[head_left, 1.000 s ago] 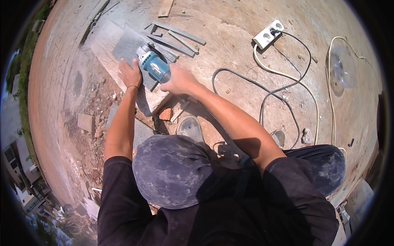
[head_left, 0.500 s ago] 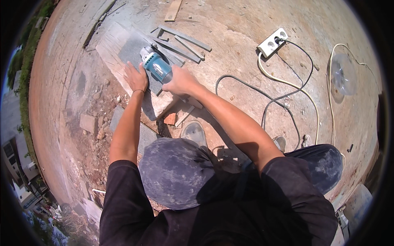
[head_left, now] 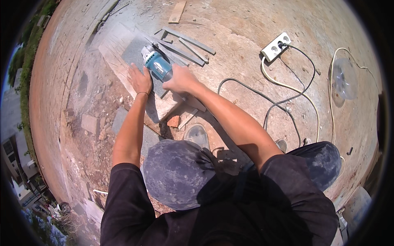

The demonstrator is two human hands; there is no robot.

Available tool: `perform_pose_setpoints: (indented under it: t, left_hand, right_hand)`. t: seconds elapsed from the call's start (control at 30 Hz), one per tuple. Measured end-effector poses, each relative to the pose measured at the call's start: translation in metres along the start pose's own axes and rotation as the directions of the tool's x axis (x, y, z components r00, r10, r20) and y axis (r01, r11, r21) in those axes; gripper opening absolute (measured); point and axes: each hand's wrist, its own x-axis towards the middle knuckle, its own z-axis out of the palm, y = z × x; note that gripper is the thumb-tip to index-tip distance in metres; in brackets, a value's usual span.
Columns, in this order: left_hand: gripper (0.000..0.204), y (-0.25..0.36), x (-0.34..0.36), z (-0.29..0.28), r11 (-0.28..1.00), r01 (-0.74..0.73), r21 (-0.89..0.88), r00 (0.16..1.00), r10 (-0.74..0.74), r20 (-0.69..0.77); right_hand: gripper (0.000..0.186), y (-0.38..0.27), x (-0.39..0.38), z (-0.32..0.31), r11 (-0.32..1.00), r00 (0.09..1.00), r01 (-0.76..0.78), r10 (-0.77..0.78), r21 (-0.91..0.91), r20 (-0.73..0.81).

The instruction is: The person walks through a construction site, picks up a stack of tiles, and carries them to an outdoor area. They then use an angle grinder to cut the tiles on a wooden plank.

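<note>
My right hand grips the rear body of a teal angle grinder, its metal head pointing away from me. Beneath the grinder lies a flat grey slab on a pale, dusty block. Pale dust hangs around the far end of the slab. The grinder's disc is mostly hidden, so where it meets the slab cannot be made out. My left hand lies flat beside the grinder, fingers stretched out over the slab's left edge and the block, holding nothing.
Several narrow grey strips lie right of the block. A white power strip with a black plug and cable is farther right, near a clear round plastic item. By my shoe are a red brick piece and rubble.
The grinder has slid slightly farther from me along the slab, with my right hand still around it. My left hand keeps its place. The whole view has shifted a little.
</note>
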Motion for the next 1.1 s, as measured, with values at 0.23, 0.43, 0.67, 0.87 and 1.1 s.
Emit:
perform_pose_setpoints:
  t: [0.23,0.43,0.67,0.87,1.1]
  left_hand:
    - [0.069,0.003,-0.001,-0.004,1.0,0.006,-0.007,1.0,-0.006,0.006]
    - [0.07,0.004,-0.001,-0.004,1.0,0.0,0.0,1.0,0.0,0.006]
    - [0.069,0.004,0.0,-0.004,1.0,-0.001,-0.002,1.0,0.001,-0.006]
    - [0.069,0.007,-0.003,-0.007,1.0,0.011,-0.028,1.0,-0.011,0.006]
    - [0.069,0.009,-0.003,-0.01,0.999,0.016,-0.029,1.0,-0.015,0.02]
  right_hand:
    - [0.067,-0.004,0.009,0.002,1.0,1.0,-0.004,0.004,-0.015,0.013]
    - [0.07,-0.011,0.017,0.002,0.999,1.0,-0.02,0.021,-0.037,0.019]
    - [0.071,-0.016,0.028,0.004,0.999,1.0,-0.012,0.012,-0.035,0.026]
    - [0.07,-0.02,0.038,0.006,1.0,1.0,-0.006,0.006,-0.028,0.013]
    - [0.07,-0.025,0.05,0.009,0.999,1.0,-0.001,0.001,-0.043,0.004]
